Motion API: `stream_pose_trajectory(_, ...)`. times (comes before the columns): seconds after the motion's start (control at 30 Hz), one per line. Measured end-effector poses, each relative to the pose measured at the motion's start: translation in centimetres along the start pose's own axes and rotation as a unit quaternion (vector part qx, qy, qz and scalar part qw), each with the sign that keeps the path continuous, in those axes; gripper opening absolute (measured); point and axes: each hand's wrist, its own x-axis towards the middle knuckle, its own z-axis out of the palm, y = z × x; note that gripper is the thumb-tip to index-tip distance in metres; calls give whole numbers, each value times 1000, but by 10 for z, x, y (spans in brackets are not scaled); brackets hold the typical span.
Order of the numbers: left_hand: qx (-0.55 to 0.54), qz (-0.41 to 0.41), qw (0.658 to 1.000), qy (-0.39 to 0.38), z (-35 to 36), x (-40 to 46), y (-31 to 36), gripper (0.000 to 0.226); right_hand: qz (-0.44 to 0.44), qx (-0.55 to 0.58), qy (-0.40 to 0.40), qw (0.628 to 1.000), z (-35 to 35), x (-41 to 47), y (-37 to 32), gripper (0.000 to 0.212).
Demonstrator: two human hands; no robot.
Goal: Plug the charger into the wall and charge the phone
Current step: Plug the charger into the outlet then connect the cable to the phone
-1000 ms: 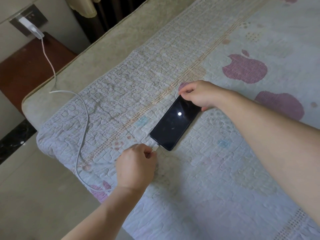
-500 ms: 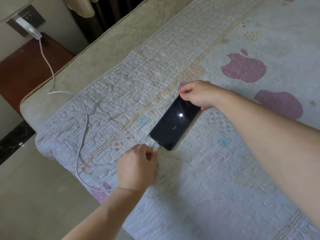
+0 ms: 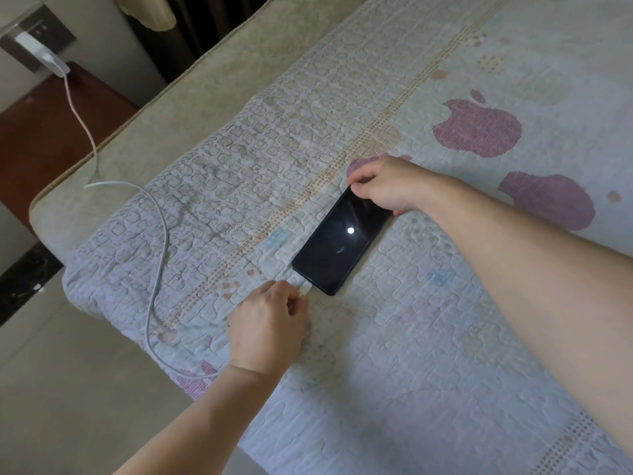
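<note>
A black phone lies flat on the quilt, its dark screen reflecting one bright light spot. My right hand grips its far end with fingers on both edges. My left hand pinches the white cable plug at the phone's near end; the plug touches the port. The white cable loops over the bed's corner and runs up to the white charger, which sits in the wall socket at the top left.
The quilt with purple apple prints covers a beige mattress. A dark wooden nightstand stands below the socket. Pale floor tiles lie to the left of the bed.
Both hands and the phone stay in place. My left fingers have shifted slightly at the plug.
</note>
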Motion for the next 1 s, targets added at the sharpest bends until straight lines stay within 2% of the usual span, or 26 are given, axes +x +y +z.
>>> stream_pose_trajectory(0.1,-47,-66,996,-36,1,5,-3,15,-5,2,-2,1000,0,0,1,22)
stream_pose_trajectory(0.17,-67,-103,990,-65,2,10,-6,27,-4,7,-1,1000,0,1,1,22)
stream_pose_trajectory(0.23,-61,-102,989,-87,2,12,-7,45,-1,10,-1,1000,0,1,0,21)
stream_pose_trajectory(0.3,-57,-94,989,-96,0,14,-7,49,0,15,-2,1000,-1,2,0,21)
stream_pose_trajectory(0.47,-22,-42,995,-85,-2,11,-4,42,12,9,2,1000,0,3,-1,30)
stream_pose_trajectory(0.73,5,-25,997,-77,-2,13,-1,33,19,3,6,1000,4,7,-2,29)
stream_pose_trajectory(1.0,14,-23,996,-86,-2,15,1,22,-37,-7,29,999,8,10,6,36)
